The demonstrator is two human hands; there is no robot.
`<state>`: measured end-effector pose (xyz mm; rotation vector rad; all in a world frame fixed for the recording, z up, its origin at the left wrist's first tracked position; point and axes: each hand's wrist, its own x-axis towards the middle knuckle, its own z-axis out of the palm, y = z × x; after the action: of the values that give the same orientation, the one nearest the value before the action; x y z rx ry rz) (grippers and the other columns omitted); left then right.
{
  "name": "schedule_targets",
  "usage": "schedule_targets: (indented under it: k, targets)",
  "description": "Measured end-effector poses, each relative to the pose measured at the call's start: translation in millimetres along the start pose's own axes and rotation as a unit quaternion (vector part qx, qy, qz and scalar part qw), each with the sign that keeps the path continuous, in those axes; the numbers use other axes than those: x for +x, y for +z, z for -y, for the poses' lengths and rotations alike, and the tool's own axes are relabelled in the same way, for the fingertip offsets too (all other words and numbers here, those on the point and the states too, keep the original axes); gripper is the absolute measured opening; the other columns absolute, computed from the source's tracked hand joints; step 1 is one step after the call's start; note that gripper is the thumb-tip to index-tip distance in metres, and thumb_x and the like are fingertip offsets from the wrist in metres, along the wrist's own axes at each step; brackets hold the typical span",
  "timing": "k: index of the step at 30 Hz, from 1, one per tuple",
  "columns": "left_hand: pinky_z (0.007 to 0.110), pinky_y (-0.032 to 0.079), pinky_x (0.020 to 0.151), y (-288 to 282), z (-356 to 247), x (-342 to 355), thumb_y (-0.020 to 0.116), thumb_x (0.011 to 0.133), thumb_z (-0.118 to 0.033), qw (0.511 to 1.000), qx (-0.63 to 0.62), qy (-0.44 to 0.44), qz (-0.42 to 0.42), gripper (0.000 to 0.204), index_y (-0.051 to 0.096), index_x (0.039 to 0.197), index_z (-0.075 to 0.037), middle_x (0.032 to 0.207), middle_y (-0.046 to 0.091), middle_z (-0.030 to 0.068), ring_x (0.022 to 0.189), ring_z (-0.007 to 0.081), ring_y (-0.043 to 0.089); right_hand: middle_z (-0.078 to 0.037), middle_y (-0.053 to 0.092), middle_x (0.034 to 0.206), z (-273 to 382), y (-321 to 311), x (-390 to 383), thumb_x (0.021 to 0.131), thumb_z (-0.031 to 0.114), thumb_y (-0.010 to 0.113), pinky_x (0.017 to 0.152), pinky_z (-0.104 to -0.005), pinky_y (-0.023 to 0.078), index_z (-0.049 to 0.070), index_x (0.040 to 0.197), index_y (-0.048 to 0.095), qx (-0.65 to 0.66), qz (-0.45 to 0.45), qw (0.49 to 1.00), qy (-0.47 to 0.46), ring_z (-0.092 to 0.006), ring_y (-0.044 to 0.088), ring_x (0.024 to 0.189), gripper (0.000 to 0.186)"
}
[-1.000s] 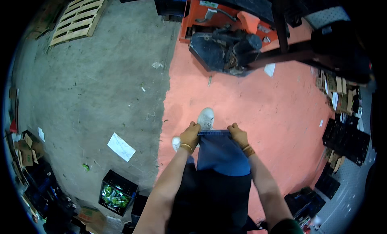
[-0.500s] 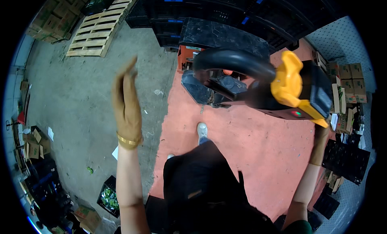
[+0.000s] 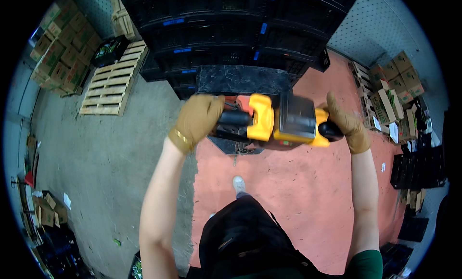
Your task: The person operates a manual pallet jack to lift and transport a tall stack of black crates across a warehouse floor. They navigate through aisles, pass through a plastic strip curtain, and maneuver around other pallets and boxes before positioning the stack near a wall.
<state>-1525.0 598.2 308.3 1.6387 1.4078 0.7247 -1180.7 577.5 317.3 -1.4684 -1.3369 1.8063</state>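
A black-and-yellow tiller handle (image 3: 291,122) of a pallet truck spans the space between my hands, slightly blurred. My left hand (image 3: 197,120), in a tan glove, is closed round its black left grip. On the other side my right hand (image 3: 351,127), gloved alike, rests against the right grip with fingers raised and fairly straight above it. Behind the handle is the truck's dark, scuffed body (image 3: 240,78), with some orange showing. Below, a white shoe (image 3: 238,183) stands on the pink floor.
Stacked black crates (image 3: 216,33) rise directly ahead. Wooden pallets (image 3: 110,91) and stacked cartons (image 3: 62,53) are at upper left. Cardboard boxes (image 3: 399,77) and more black crates (image 3: 416,166) line the right. Flattened cartons (image 3: 50,209) lie at left.
A second ago both hands held blue cloth low down. Half a second ago my left hand was open in the air; now it grips the handle. The handle sits more level, and the crates show more.
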Motion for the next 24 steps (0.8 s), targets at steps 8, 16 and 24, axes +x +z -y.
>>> schedule_targets:
  k: [8, 16, 24]
  targets:
    - [0.041, 0.048, 0.071, 69.2, 90.7, -217.8, 0.048, 0.080, -0.022, 0.916, 0.305, 0.233, 0.116, 0.023, 0.059, 0.063, -0.011, 0.061, 0.059, 0.0112, 0.058, 0.0293, 0.060, -0.008, 0.063, 0.067, -144.1, 128.7, -122.0, 0.090, 0.033, 0.055, 0.057, -0.0276, 0.047, -0.001, 0.079, 0.064, -0.213, 0.142, 0.967, -0.002, -0.0149, 0.061, 0.061, 0.037]
    - [0.046, 0.033, 0.100, 149.8, 205.0, -313.6, 0.044, 0.087, -0.031, 0.923, 0.363, 0.102, 0.081, 0.046, 0.065, 0.054, -0.006, 0.050, 0.057, 0.0124, 0.048, 0.0292, 0.056, -0.018, 0.058, 0.066, -336.4, 244.1, -120.4, 0.086, 0.052, 0.053, 0.057, -0.0430, 0.044, 0.004, 0.069, 0.061, -0.326, -0.014, 0.943, -0.064, -0.0364, 0.058, 0.063, 0.052]
    - [0.044, 0.033, 0.101, 162.4, 232.4, -312.2, 0.042, 0.087, -0.032, 0.910, 0.393, 0.105, 0.084, 0.047, 0.067, 0.057, -0.005, 0.053, 0.060, 0.0148, 0.051, 0.0292, 0.059, -0.017, 0.066, 0.082, -362.3, 239.4, -85.1, 0.081, 0.078, 0.030, 0.074, -0.0398, 0.047, 0.001, 0.091, 0.068, -0.285, 0.110, 0.940, 0.152, -0.0312, 0.063, 0.079, 0.086]
